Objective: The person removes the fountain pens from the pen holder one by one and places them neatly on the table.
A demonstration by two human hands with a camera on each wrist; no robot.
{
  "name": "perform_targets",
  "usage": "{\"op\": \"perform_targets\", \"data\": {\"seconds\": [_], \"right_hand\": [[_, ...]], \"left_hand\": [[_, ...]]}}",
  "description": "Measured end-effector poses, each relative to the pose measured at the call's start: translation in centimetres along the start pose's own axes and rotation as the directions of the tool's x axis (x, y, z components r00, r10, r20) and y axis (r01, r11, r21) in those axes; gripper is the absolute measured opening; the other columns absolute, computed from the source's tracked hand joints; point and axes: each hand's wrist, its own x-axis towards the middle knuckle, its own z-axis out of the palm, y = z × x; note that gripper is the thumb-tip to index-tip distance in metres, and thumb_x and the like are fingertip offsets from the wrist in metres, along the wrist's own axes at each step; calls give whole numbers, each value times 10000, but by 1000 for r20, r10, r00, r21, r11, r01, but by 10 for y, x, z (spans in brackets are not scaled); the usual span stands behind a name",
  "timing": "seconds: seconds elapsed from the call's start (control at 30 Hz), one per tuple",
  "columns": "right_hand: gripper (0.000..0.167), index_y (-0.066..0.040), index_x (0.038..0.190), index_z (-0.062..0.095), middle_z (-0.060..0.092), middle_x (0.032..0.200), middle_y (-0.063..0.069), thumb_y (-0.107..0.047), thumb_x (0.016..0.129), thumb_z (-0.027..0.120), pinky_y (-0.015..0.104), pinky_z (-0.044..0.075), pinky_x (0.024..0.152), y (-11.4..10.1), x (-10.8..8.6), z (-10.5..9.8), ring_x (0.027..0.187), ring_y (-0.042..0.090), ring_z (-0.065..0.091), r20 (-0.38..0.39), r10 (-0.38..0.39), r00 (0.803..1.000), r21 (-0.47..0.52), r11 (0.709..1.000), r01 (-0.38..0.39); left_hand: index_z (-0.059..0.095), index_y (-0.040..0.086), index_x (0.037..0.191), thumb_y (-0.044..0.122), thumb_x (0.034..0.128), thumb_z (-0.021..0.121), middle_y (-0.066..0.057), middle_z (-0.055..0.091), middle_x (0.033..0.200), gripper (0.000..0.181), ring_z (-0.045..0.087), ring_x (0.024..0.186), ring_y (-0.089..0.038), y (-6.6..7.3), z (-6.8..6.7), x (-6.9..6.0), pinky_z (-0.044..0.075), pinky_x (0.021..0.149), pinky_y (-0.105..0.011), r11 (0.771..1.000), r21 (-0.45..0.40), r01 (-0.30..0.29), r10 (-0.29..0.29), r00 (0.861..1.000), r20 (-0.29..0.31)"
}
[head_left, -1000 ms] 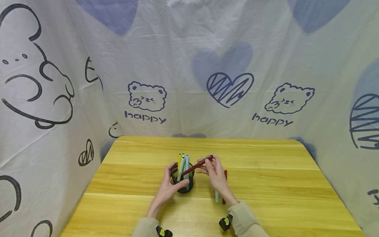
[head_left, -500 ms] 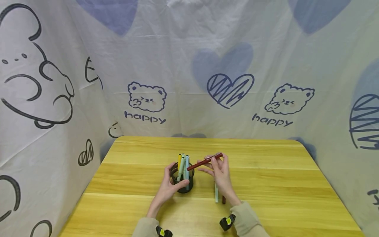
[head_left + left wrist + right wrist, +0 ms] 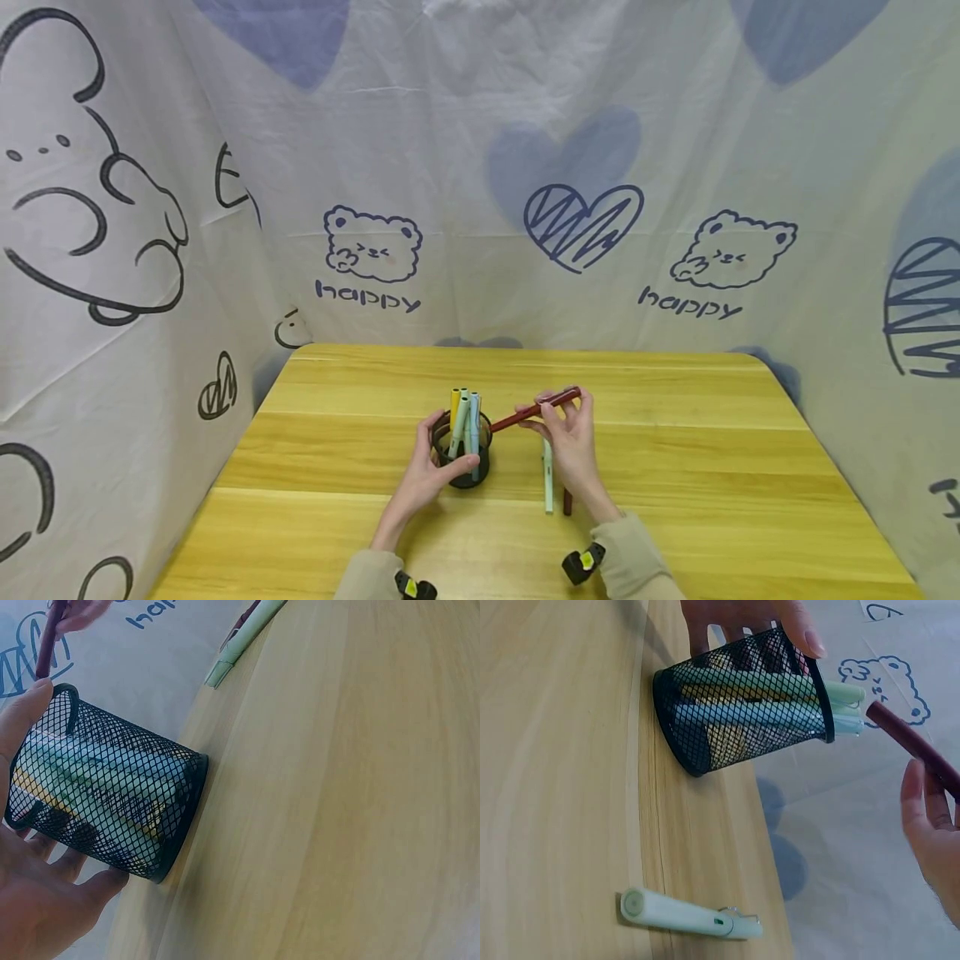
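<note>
My left hand (image 3: 426, 479) grips a black mesh pen holder (image 3: 127, 724) standing upright on the table, thumb near its rim and fingers round the far side. Inside it stand several pens, among them a yellow pen (image 3: 454, 402), a light green pen (image 3: 846, 692) and a light blue pen (image 3: 476, 417). Just right of the holder, my right hand (image 3: 573, 446) pinches a dark red pen (image 3: 536, 410) between thumb and fingers. That pen is tilted, its lower end pointing toward the rim; in the right wrist view a gap separates it from the standing pens.
A pale green pen (image 3: 682, 915) with a clip lies on the wooden table (image 3: 337, 467), right of the holder. Beside it lies another dark red pen (image 3: 567, 502), partly hidden by my right hand. A printed cloth (image 3: 465, 167) hangs behind the table.
My right hand has moved to the right, taking the dark red pen with it. The pen's lower end has gone from over the holder to beside its rim. My left hand stays put.
</note>
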Motion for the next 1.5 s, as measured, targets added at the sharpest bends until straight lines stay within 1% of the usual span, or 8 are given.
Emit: {"op": "perform_targets", "data": {"seconds": [0.3, 0.47, 0.57, 0.7, 0.87, 1.03, 1.23, 1.5], "right_hand": [[324, -163, 1261, 304, 593, 1104, -20, 24, 1040, 449, 353, 613, 886, -3, -4, -16, 927, 173, 746, -69, 21, 997, -19, 1000, -23], [346, -154, 1286, 311, 591, 1100, -22, 30, 1035, 460, 339, 620, 860, -1, -7, -28, 894, 161, 747, -65, -6, 998, -5, 1000, 6], [346, -133, 1295, 327, 591, 1095, 13, 61, 1032, 438, 353, 621, 857, 0, -9, -34, 873, 167, 745, -46, -36, 998, 7, 999, 36], [330, -105, 1289, 381, 609, 1078, 47, 80, 1023, 444, 347, 621, 847, 0, -12, -42, 846, 174, 743, -48, -42, 998, 10, 999, 43], [273, -90, 1258, 470, 634, 1052, 36, 31, 1016, 512, 326, 625, 823, -3, -16, -49, 817, 165, 739, -115, 27, 993, -51, 998, -33], [251, -116, 1243, 525, 624, 1031, -3, -14, 1016, 546, 322, 622, 839, -7, -20, -56, 817, 146, 742, -177, 120, 977, -119, 983, -143], [274, -132, 1267, 531, 595, 1009, 18, -36, 1012, 565, 321, 618, 859, -7, -25, -67, 832, 157, 746, -206, 177, 962, -115, 972, -203], [322, -141, 1287, 575, 636, 943, -18, -65, 980, 636, 308, 623, 830, -10, -31, -78, 795, 144, 737, -300, 247, 921, -136, 945, -298]], "left_hand": [[181, 221, 1580, 248, 859, 804, -95, 242, 1649, 953, 217, 1539, -348, 0, 0, 0, 120, 1238, -660, 1000, -2, 1, -1, 1000, 1], [183, 224, 1577, 249, 858, 806, -97, 255, 1644, 951, 229, 1533, -349, 1, 0, 0, 128, 1239, -657, 1000, -6, -4, 4, 1000, 1], [182, 215, 1577, 245, 858, 806, -98, 262, 1642, 952, 237, 1530, -349, 1, 0, 1, 133, 1238, -657, 1000, -8, -5, 5, 1000, 2], [179, 211, 1578, 240, 859, 805, -101, 267, 1640, 954, 242, 1528, -352, 1, 1, 1, 136, 1240, -653, 1000, -12, -5, 5, 1000, 3], [176, 222, 1577, 244, 862, 803, -96, 265, 1642, 952, 238, 1531, -349, 1, 1, 1, 131, 1242, -650, 1000, -15, -3, 3, 1000, 5], [176, 223, 1577, 241, 864, 800, -94, 264, 1643, 948, 238, 1531, -349, 2, 1, 0, 136, 1241, -651, 1000, -20, -5, 5, 1000, 7], [177, 217, 1576, 245, 861, 802, -97, 268, 1640, 950, 243, 1528, -350, 2, 1, 0, 143, 1239, -654, 1000, -20, -6, 7, 1000, 7], [177, 218, 1578, 247, 863, 801, -105, 266, 1641, 949, 248, 1525, -355, 2, 1, -1, 146, 1237, -657, 1000, -15, -6, 6, 1000, 4]]}}
